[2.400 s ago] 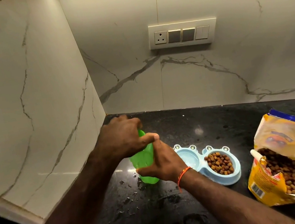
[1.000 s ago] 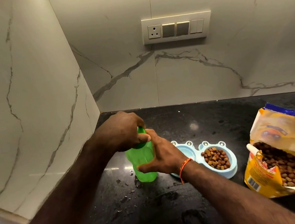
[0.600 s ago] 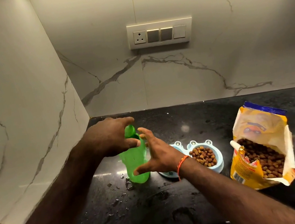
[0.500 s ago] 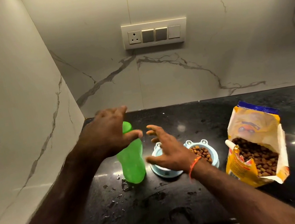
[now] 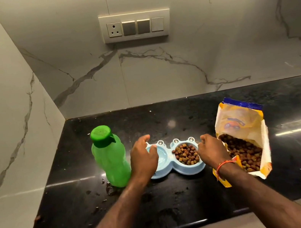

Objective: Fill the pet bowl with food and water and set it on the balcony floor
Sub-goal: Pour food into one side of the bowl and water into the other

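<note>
The grip of the left hand (image 5: 143, 160) is half open and curled over the left end of the pet bowl (image 5: 175, 159); that of the right hand (image 5: 211, 148) is loosely curled at the right end. Whether either grip is already closed on the rim cannot be told. The bowl is on the counter (image 5: 180, 199), with water in its left cup and kibble (image 5: 186, 153) in its right. It is judged that the bowl should be lifted level and slowly with both hands, so that no water is spilled. A closed green bottle (image 5: 110, 157) stands just left, an open food bag (image 5: 244, 137) just right.
</note>
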